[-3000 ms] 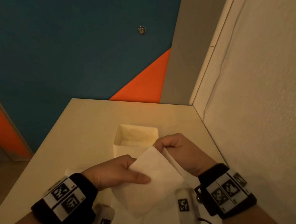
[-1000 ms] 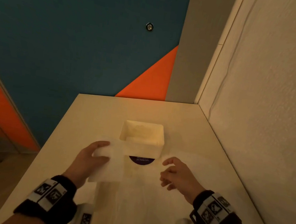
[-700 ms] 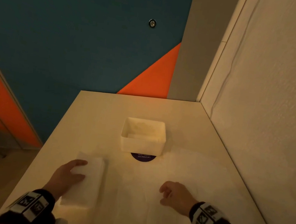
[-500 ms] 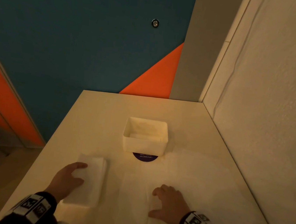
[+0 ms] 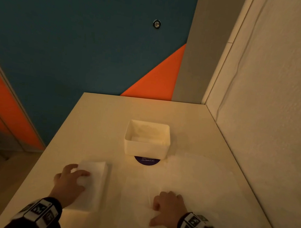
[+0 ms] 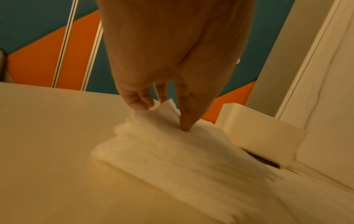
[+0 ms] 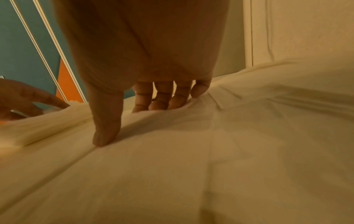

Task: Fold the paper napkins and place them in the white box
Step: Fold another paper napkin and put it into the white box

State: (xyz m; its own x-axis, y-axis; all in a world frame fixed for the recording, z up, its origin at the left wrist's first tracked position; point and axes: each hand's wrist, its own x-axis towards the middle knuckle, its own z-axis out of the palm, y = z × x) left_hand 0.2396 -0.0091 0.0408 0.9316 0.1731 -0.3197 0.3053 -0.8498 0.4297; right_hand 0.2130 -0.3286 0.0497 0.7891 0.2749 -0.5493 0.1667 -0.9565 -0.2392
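Down from the white rectangular box (image 5: 146, 149) mid-frame, the left hand (image 5: 68, 181) now rests loose fingers on the stacked white paper napkins (image 5: 96, 182) lower left, while the right hand (image 5: 168, 206) presses bent fingers on an unfolded napkin sheet (image 7: 229, 166), due folding next.

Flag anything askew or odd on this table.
The stack of folded white paper napkins under the left hand has fanned, uneven edges. The unfolded white napkin sheet wrinkles under the right hand. The white rectangular box partly covers a dark round sticker.

The pale table (image 5: 97, 119) carries a white box (image 5: 146, 149), a folded napkin stack (image 5: 95, 186) and flat unfolded napkins (image 5: 194, 183).
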